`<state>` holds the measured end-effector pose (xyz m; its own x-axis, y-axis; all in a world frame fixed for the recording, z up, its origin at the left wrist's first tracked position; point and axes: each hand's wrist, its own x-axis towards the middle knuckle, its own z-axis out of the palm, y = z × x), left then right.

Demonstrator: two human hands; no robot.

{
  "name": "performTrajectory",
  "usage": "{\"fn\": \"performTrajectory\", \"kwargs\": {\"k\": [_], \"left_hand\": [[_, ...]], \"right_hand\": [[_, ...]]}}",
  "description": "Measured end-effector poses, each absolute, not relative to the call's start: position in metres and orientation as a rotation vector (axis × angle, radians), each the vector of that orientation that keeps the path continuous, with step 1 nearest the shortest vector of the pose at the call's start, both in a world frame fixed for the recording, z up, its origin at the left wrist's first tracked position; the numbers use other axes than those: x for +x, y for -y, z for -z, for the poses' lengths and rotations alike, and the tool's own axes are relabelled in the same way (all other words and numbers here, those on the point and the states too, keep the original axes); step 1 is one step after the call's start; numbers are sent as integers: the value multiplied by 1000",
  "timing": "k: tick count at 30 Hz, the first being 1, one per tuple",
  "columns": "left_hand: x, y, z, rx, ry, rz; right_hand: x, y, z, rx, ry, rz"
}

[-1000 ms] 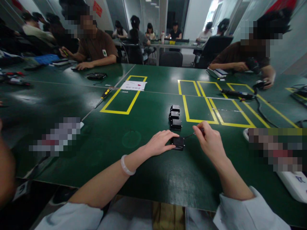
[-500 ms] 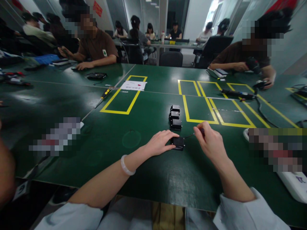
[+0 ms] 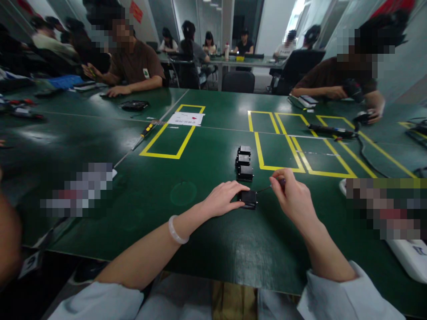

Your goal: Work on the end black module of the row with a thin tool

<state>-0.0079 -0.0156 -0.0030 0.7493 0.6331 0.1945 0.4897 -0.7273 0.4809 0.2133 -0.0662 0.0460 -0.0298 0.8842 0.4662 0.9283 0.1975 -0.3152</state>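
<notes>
My left hand grips the left side of a small black box-shaped part that rests on the green table. Closed fingers of my right hand hold a thin screwdriver by its dark handle, and its shaft points left to the right edge of that part. The exact contact of the tip is too small to tell. Just beyond, three similar black parts stand in a row leading away from me.
Yellow tape rectangles mark the table, one holding a white paper. A yellow-black tool lies left. A white power strip is at right. Two people sit across, one with a dark tool.
</notes>
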Motion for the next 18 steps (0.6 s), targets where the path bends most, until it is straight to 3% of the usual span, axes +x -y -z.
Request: {"fn": "performTrajectory", "kwargs": {"k": [18], "left_hand": [[-8,16,2,2533,-863,-482]], "right_hand": [[209,65,-55,-1698,1936,55]]}}
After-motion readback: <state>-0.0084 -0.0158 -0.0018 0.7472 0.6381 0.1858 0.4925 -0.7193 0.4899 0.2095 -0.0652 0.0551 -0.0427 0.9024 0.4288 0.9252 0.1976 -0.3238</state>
